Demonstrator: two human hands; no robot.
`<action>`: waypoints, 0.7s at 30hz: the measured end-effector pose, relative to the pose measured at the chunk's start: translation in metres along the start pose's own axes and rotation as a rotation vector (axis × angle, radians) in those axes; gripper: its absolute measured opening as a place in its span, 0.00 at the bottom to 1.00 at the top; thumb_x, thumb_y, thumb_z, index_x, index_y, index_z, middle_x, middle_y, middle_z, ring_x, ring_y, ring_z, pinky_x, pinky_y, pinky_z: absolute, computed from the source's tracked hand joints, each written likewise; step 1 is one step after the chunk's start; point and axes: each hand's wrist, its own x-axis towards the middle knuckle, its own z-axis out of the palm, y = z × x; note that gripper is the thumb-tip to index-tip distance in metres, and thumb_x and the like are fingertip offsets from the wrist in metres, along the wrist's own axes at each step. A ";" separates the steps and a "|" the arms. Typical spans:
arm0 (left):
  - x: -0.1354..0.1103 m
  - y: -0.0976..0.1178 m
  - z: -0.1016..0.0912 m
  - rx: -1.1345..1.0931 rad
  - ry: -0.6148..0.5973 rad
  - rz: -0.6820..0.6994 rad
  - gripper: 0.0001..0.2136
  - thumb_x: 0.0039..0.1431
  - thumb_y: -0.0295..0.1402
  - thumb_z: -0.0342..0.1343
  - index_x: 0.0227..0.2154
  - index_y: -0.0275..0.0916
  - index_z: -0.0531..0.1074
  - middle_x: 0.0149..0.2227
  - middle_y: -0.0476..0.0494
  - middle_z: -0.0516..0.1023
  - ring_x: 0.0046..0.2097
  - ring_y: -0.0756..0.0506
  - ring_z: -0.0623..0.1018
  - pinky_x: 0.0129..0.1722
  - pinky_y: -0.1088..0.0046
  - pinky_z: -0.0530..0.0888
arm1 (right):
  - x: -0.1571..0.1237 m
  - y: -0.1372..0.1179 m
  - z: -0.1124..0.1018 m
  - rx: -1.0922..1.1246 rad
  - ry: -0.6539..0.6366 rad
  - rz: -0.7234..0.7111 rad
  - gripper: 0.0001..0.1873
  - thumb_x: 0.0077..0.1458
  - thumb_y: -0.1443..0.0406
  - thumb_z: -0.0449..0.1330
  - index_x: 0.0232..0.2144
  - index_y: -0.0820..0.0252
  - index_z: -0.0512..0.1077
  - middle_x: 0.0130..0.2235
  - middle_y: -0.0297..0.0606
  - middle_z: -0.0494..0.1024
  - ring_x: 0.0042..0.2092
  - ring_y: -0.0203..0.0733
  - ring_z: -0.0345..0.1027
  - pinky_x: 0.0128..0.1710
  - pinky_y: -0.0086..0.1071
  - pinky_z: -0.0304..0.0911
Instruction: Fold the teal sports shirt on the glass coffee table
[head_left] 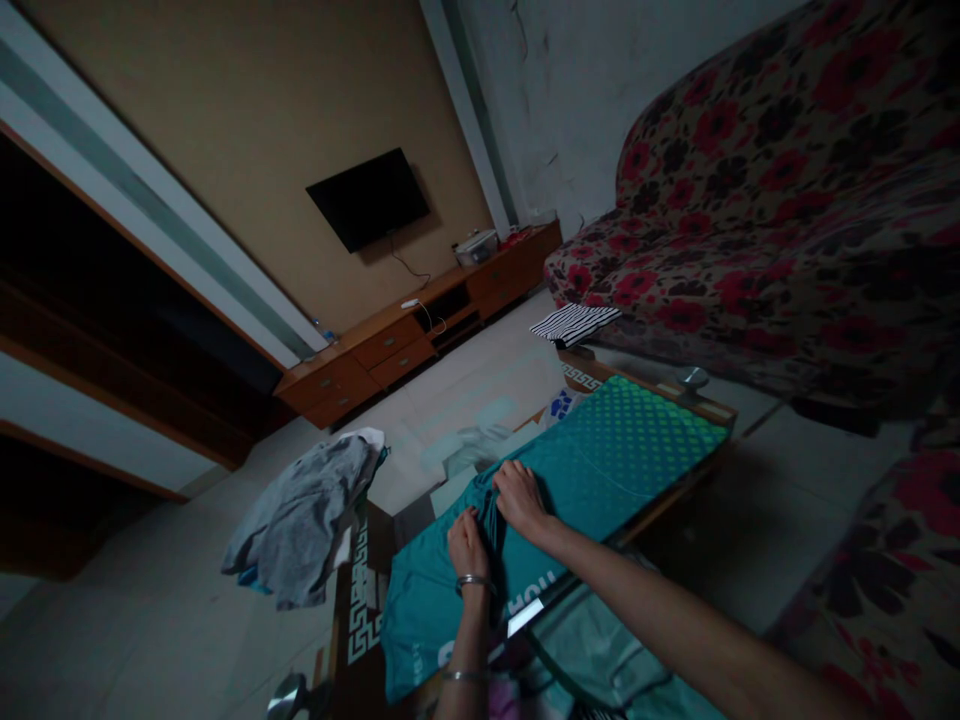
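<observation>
Both hands, left [468,545] and right [519,497], pinch a bunched ridge mid-shirt on the teal shirt [600,460]; I should keep the pleat straight, cloth flat on the tabletop [358,590].

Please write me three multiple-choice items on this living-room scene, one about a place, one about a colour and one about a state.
1. Where does the grey garment pile lie?
A. at the table's left end
B. on the sofa
C. on the TV cabinet

2. What colour is the shirt under the hands?
A. red
B. teal green
C. white

3. How do the hands meet the shirt?
A. both lifted clear
B. only one touching
C. both pinching bunched fabric

Answers: 1 A, the pile sits left of the left hand on the table; 2 B, the fabric is teal with a dotted pattern; 3 C, the left and right hand grip a gathered fold.
</observation>
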 end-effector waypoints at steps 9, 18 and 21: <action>-0.003 0.002 0.005 0.025 -0.027 0.087 0.21 0.52 0.23 0.45 0.46 0.39 0.75 0.56 0.40 0.70 0.56 0.36 0.67 0.54 0.52 0.64 | -0.004 0.030 -0.006 0.113 0.012 -0.051 0.09 0.58 0.69 0.53 0.36 0.58 0.73 0.40 0.40 0.73 0.45 0.43 0.62 0.45 0.33 0.56; -0.006 0.012 0.004 0.126 -0.001 0.104 0.17 0.57 0.28 0.48 0.48 0.39 0.74 0.56 0.43 0.71 0.55 0.39 0.67 0.54 0.58 0.65 | 0.006 0.004 0.001 0.073 -0.194 -0.072 0.09 0.56 0.68 0.55 0.34 0.55 0.76 0.39 0.36 0.76 0.46 0.41 0.64 0.46 0.32 0.54; -0.006 0.012 0.005 0.136 0.009 0.099 0.17 0.59 0.30 0.47 0.49 0.39 0.73 0.56 0.43 0.70 0.56 0.39 0.67 0.54 0.58 0.65 | 0.004 0.008 -0.002 0.041 -0.188 -0.044 0.12 0.57 0.69 0.52 0.36 0.55 0.75 0.40 0.37 0.76 0.45 0.41 0.64 0.46 0.33 0.53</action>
